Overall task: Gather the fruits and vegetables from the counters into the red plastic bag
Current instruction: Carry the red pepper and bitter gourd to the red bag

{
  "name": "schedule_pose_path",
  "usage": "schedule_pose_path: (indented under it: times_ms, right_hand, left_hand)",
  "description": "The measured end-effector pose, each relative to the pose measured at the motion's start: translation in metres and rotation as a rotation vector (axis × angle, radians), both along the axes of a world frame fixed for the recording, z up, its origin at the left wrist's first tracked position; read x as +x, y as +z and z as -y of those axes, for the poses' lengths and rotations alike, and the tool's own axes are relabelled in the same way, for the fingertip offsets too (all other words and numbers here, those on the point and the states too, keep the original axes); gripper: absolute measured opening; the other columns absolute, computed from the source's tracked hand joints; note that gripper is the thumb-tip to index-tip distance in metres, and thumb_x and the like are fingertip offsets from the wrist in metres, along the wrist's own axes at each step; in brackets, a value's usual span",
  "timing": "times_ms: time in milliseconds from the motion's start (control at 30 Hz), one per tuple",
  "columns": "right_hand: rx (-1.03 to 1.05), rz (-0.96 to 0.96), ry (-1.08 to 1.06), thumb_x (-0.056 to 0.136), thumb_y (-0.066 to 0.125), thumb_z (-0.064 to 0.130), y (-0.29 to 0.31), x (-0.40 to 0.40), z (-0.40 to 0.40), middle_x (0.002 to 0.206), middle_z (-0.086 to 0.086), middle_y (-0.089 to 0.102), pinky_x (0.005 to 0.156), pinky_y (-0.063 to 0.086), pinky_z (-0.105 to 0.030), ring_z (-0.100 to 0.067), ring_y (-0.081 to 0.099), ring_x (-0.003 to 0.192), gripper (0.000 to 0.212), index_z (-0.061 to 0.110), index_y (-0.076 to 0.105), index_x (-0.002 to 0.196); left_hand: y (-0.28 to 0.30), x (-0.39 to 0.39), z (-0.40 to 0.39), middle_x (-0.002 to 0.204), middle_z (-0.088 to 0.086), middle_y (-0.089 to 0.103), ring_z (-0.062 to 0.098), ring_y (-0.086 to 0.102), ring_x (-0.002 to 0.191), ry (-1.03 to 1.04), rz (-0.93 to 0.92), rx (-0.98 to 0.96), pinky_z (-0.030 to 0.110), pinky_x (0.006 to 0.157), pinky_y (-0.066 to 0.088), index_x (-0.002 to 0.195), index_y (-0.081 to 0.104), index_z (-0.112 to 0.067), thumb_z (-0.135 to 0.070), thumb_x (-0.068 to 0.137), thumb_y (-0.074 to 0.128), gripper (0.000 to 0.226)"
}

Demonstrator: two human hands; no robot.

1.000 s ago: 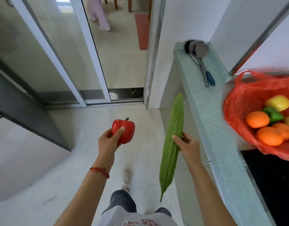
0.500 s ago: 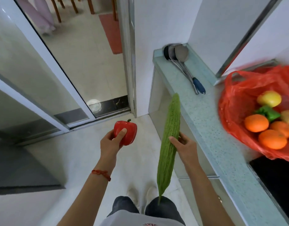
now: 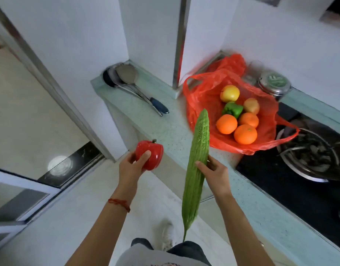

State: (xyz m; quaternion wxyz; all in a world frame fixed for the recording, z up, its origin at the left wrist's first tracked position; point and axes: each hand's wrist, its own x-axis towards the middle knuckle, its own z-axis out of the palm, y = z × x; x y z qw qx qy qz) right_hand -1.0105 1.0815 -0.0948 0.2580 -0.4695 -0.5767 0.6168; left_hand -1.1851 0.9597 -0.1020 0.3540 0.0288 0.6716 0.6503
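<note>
Bitter gourd tip now overlapping red bag; hands nearer counter.

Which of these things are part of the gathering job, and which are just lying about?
Part of the job: red bell pepper in left hand; bitter gourd in right hand; red plastic bag holding fruit.

Just lying about: ladles; steel lidded pot; wok.

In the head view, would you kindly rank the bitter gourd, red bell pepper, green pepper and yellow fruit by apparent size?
1. bitter gourd, by far.
2. red bell pepper, though nearer the camera.
3. green pepper and yellow fruit: too alike to rank.
</note>
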Motion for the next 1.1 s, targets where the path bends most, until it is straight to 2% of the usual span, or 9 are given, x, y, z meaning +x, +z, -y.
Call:
schedule_pose_path:
  times_ms: [233,333,400,500,700,767,867,1033,1100]
  right_hand:
    - [-0.005,0.053,-0.205,0.081,0.068,0.010,-0.005,0.050,-0.035,0.084,0.006,0.070,0.062,0.052,-0.014,-0.001,0.068,0.070,0.032,0.011,0.064,0.113]
    - [-0.026,0.042,-0.269,0.081,0.068,0.011,-0.004,0.062,-0.048,0.091,0.003,0.071,0.062,0.052,-0.013,-0.005,0.068,0.077,0.037,0.012,0.062,0.118]
    - [-0.027,0.041,-0.298,0.082,0.068,0.011,-0.002,0.065,-0.055,0.089,0.003,0.070,0.060,0.051,-0.012,-0.004,0.068,0.074,0.032,0.014,0.063,0.113]
    - [-0.025,0.053,-0.323,0.082,0.068,0.012,-0.001,0.063,-0.065,0.082,0.006,0.071,0.060,0.051,-0.014,-0.003,0.068,0.071,0.020,0.018,0.067,0.101]
    - [-0.009,0.087,-0.354,0.081,0.069,0.013,-0.004,0.029,-0.098,0.081,0.003,0.072,0.069,0.055,-0.026,-0.012,0.069,0.074,0.018,0.024,0.067,0.095]
    - [0.017,0.092,-0.361,0.081,0.069,0.013,-0.005,0.011,-0.110,0.079,0.005,0.071,0.068,0.055,-0.023,-0.008,0.069,0.072,0.015,0.021,0.068,0.093]
    - [0.025,0.103,-0.343,0.082,0.067,0.014,-0.002,-0.018,-0.129,0.078,0.008,0.070,0.063,0.053,-0.017,-0.002,0.067,0.068,0.014,0.016,0.068,0.096]
    - [0.017,0.189,-0.335,0.081,0.069,0.018,-0.004,-0.065,-0.160,0.082,0.001,0.070,0.074,0.057,-0.037,-0.018,0.068,0.079,0.011,0.026,0.065,0.086]
    - [0.037,0.235,-0.334,0.081,0.069,0.018,-0.006,-0.080,-0.171,0.081,0.001,0.068,0.071,0.056,-0.035,-0.019,0.066,0.078,0.009,0.019,0.066,0.089]
  left_hand:
    - [-0.001,0.024,-0.071,0.116,0.014,0.061,0.024,0.061,0.101,-0.145,0.021,-0.080,0.037,0.089,0.051,0.118,0.057,-0.005,-0.024,0.075,0.073,0.049]
    - [0.002,0.032,-0.094,0.114,0.013,0.061,0.024,0.061,0.101,-0.197,0.008,-0.080,0.033,0.084,0.051,0.110,0.059,-0.009,-0.024,0.076,0.071,0.039]
    - [0.004,0.033,-0.107,0.111,0.012,0.061,0.024,0.061,0.100,-0.227,0.002,-0.079,0.032,0.082,0.051,0.103,0.058,-0.014,-0.024,0.077,0.071,0.030]
    - [0.002,0.028,-0.124,0.110,0.011,0.060,0.024,0.060,0.099,-0.254,0.002,-0.101,0.031,0.080,0.051,0.105,0.058,-0.014,-0.027,0.077,0.071,0.033]
    - [0.000,-0.004,-0.166,0.111,0.011,0.060,0.020,0.061,0.092,-0.289,0.021,-0.087,0.027,0.075,0.053,0.114,0.058,-0.007,-0.025,0.076,0.072,0.044]
    - [0.000,-0.020,-0.180,0.112,0.011,0.060,0.016,0.061,0.089,-0.312,0.035,-0.071,0.026,0.074,0.055,0.114,0.057,-0.006,-0.024,0.076,0.072,0.045]
    - [0.002,-0.048,-0.203,0.113,0.012,0.060,0.020,0.061,0.094,-0.336,0.047,-0.068,0.028,0.078,0.053,0.116,0.057,-0.003,-0.023,0.076,0.072,0.047]
    - [0.002,-0.083,-0.233,0.106,0.009,0.059,0.022,0.060,0.093,-0.388,0.044,-0.090,0.034,0.082,0.051,0.115,0.057,-0.005,-0.023,0.076,0.072,0.045]
    - [0.001,-0.093,-0.240,0.106,0.010,0.059,0.021,0.060,0.091,-0.405,0.044,-0.098,0.033,0.080,0.052,0.115,0.057,-0.004,-0.023,0.075,0.072,0.046]
